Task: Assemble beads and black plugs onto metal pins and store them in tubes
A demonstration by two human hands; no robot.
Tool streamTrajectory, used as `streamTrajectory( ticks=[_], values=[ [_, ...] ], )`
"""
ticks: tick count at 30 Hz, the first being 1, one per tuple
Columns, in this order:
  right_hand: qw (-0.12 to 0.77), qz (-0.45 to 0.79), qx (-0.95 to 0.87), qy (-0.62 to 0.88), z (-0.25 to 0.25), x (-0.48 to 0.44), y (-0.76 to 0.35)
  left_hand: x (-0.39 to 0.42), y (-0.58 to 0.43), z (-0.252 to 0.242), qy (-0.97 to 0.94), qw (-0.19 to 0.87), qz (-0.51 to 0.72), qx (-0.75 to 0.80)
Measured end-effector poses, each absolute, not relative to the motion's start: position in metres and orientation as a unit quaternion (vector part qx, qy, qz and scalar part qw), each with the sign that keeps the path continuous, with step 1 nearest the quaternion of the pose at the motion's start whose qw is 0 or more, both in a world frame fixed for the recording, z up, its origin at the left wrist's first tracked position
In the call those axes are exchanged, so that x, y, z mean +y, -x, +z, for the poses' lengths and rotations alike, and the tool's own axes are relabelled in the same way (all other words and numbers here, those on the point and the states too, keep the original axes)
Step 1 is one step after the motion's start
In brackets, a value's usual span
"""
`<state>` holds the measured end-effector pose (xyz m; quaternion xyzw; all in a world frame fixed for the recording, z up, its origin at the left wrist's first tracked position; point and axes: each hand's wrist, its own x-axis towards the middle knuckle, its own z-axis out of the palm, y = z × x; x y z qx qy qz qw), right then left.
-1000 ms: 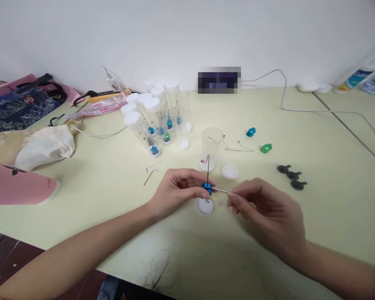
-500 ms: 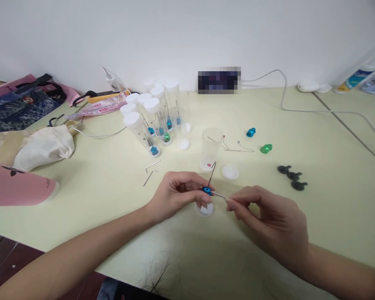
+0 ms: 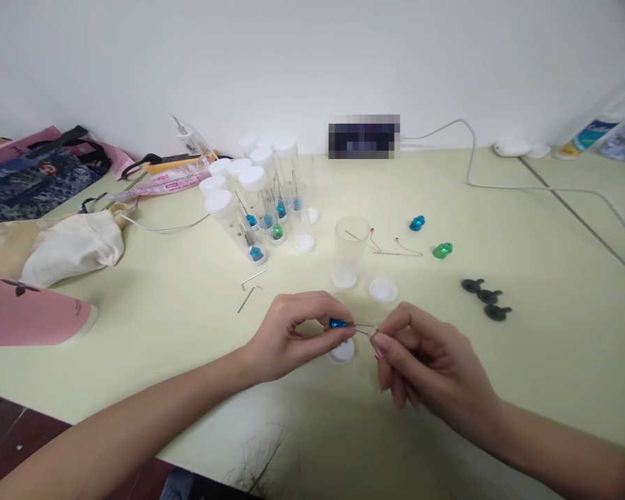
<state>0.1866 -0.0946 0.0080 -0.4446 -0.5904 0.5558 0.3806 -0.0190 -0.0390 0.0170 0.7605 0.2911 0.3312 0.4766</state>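
My left hand point(image 3: 296, 333) pinches a small blue metal part point(image 3: 336, 323) between thumb and fingertips, just above a white cap point(image 3: 341, 352) lying on the table. A thin metal wire point(image 3: 363, 328) runs from the blue part to my right hand point(image 3: 427, 364), whose thumb and forefinger are closed on its other end. Both hands hover low over the pale yellow table point(image 3: 552, 333). An open clear tube point(image 3: 350, 252) stands a little behind them, with another white cap point(image 3: 383, 291) beside it.
Several capped clear tubes point(image 3: 250, 201) with blue and green parts stand at the back left. Loose wires point(image 3: 396, 248), bent pins point(image 3: 251, 288), a blue part point(image 3: 417, 223), a green part point(image 3: 442, 250) and black pieces point(image 3: 487, 298) lie around. Bags point(image 3: 52, 243) lie left; a cable point(image 3: 500, 185) crosses right.
The upright wire on the blue part has tipped down out of sight. My hands have drawn closer together and slightly lower, with the right hand turning its fingers inward.
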Motion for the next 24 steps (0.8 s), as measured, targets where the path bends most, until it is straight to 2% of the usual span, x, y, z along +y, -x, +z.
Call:
streamTrajectory(
  ticks=[2, 4, 9, 12, 24],
  values=[
    [0.388, 0.548, -0.595, 0.441, 0.008, -0.093, -0.186, -0.040, 0.019, 0.017, -0.731, 0.499, 0.337, 0.321],
    [0.407, 0.490, -0.628, 0.447, 0.010, -0.092, -0.188, -0.039, 0.018, 0.016, -0.688, 0.539, 0.340, 0.347],
    [0.420, 0.178, -0.769, 0.447, 0.012, -0.084, -0.197, -0.033, 0.019, 0.015, -0.612, 0.596, 0.371, 0.363],
    [0.418, 0.061, -0.809, 0.409, 0.013, -0.081, -0.200, -0.032, 0.018, 0.015, -0.600, 0.605, 0.374, 0.367],
    [0.416, 0.050, -0.819, 0.393, 0.012, -0.084, -0.202, -0.036, 0.017, 0.011, -0.603, 0.611, 0.371, 0.356]
  ],
)
